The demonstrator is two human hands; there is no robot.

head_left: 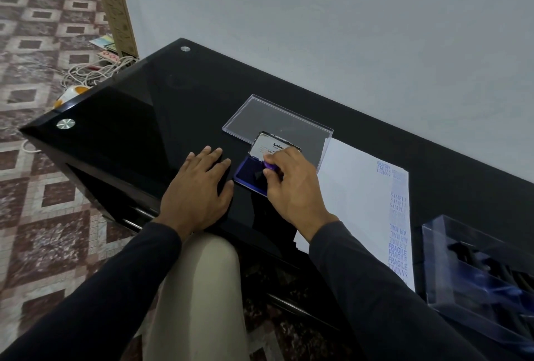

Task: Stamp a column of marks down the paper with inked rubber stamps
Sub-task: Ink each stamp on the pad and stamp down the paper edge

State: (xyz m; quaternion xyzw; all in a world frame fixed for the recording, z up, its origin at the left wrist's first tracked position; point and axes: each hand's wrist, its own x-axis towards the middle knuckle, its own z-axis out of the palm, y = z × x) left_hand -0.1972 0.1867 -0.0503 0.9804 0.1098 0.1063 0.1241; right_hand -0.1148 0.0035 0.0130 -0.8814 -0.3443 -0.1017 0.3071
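Fingers point(273, 184) of right hand point(291, 187) pinched purple stamp point(270, 165), probably touching ink pad point(248, 173). Left hand point(199, 190) lay flat, holding nothing, on surface point(138, 118). Should've pressed level, lifted straight.

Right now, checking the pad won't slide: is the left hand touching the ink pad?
Apart. The head view shows the left hand flat on the table, dark glass visible between it and the ink pad.
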